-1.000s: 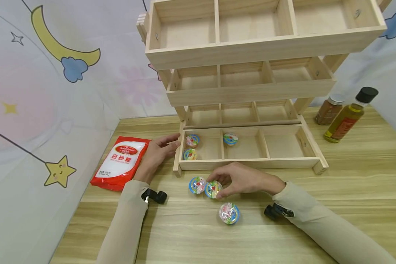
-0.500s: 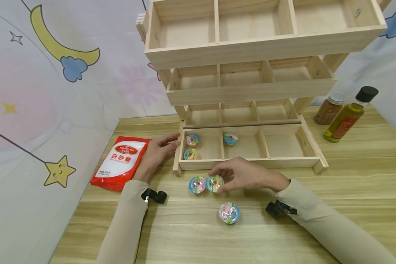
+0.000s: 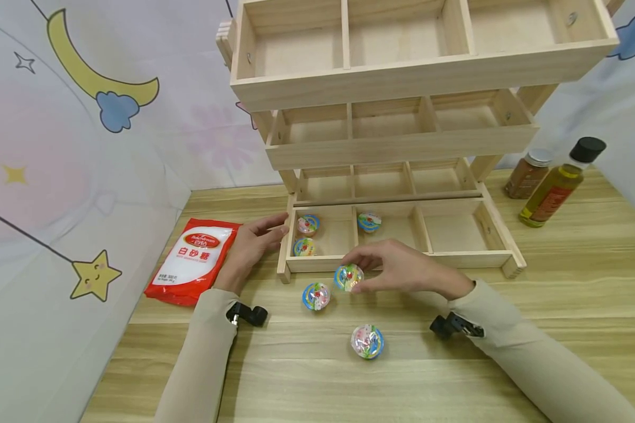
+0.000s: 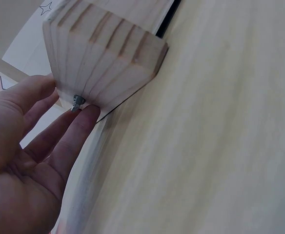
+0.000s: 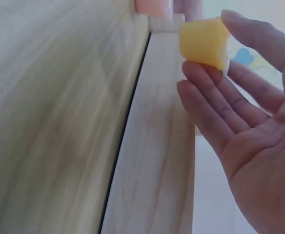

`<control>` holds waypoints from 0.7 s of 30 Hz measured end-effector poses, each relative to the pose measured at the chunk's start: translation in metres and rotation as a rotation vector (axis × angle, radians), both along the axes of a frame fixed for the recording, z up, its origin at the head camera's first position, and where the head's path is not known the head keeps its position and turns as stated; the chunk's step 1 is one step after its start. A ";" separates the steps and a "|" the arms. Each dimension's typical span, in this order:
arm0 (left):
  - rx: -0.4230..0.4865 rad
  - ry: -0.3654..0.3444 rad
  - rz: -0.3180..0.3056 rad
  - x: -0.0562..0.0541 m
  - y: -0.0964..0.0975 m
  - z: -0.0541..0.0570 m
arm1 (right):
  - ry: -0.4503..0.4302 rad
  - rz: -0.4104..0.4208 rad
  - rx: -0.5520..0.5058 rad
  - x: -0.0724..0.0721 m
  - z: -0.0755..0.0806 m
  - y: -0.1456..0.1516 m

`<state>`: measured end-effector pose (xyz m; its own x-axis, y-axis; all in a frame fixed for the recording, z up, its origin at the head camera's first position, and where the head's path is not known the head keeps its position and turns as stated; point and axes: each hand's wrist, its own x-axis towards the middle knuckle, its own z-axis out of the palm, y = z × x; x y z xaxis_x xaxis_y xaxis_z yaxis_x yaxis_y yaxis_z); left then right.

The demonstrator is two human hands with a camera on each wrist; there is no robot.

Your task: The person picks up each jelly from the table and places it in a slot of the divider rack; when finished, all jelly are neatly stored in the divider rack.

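Observation:
My right hand pinches a small jelly cup by its rim between thumb and fingertips, in front of the rack's bottom tray. From the side, in the right wrist view, the cup's yellow body shows against the fingers. Two more jelly cups lie on the table: one with a pink-and-blue lid and one nearer me. With its fingers extended, my left hand touches the left end of the wooden rack; the left wrist view shows its fingertips on the wood beside a metal bolt.
The bottom tray holds two jelly cups in its left compartment and one in the middle. Divided upper tiers overhang it. A red-and-white sugar bag lies left. An oil bottle and brown jar stand right.
My right hand has carried the yellow jelly cup away from the pink-and-blue-lidded one, up and slightly right toward the tray's front wall. The left hand has stayed put.

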<state>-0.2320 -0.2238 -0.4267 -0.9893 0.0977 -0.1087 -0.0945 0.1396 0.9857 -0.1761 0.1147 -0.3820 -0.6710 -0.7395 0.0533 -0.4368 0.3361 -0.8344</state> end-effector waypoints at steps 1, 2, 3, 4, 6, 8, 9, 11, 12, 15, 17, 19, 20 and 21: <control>-0.001 0.002 0.000 0.000 0.000 0.000 | -0.003 -0.007 -0.005 -0.001 0.000 0.001; -0.003 0.003 0.000 0.000 0.000 -0.001 | -0.005 -0.012 -0.012 -0.002 0.001 0.002; -0.003 0.005 -0.001 -0.001 0.000 -0.001 | -0.007 -0.016 -0.018 -0.002 0.001 0.002; -0.001 0.005 0.000 -0.001 0.000 -0.001 | -0.009 -0.019 -0.027 -0.003 0.002 0.003; 0.004 0.007 0.001 -0.001 0.000 -0.001 | -0.010 -0.025 -0.040 -0.005 0.003 0.005; 0.007 0.007 0.001 -0.001 -0.001 -0.002 | -0.006 -0.036 -0.043 -0.007 0.004 0.007; 0.008 0.008 0.002 0.000 -0.001 -0.002 | -0.001 -0.045 -0.039 -0.007 0.005 0.008; 0.007 0.008 0.000 -0.001 -0.001 -0.002 | 0.012 -0.066 -0.033 -0.009 0.006 0.011; 0.007 0.009 -0.001 -0.001 -0.001 -0.002 | 0.020 -0.078 -0.029 -0.010 0.007 0.012; 0.011 0.006 -0.001 -0.001 -0.001 -0.002 | 0.042 -0.110 -0.024 -0.013 0.010 0.016; 0.014 0.002 0.000 0.000 -0.001 -0.001 | 0.047 -0.127 -0.032 -0.015 0.012 0.019; 0.015 -0.003 0.003 0.000 -0.001 -0.001 | 0.053 -0.144 -0.039 -0.017 0.013 0.022; 0.014 -0.006 0.004 0.000 -0.001 -0.001 | 0.055 -0.151 -0.043 -0.018 0.013 0.023; 0.010 -0.007 0.003 0.000 -0.001 0.000 | 0.059 -0.157 -0.048 -0.019 0.013 0.024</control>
<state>-0.2324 -0.2244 -0.4271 -0.9887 0.0962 -0.1146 -0.1017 0.1299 0.9863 -0.1947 0.1389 -0.3686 -0.7728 -0.6214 0.1290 -0.4308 0.3644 -0.8256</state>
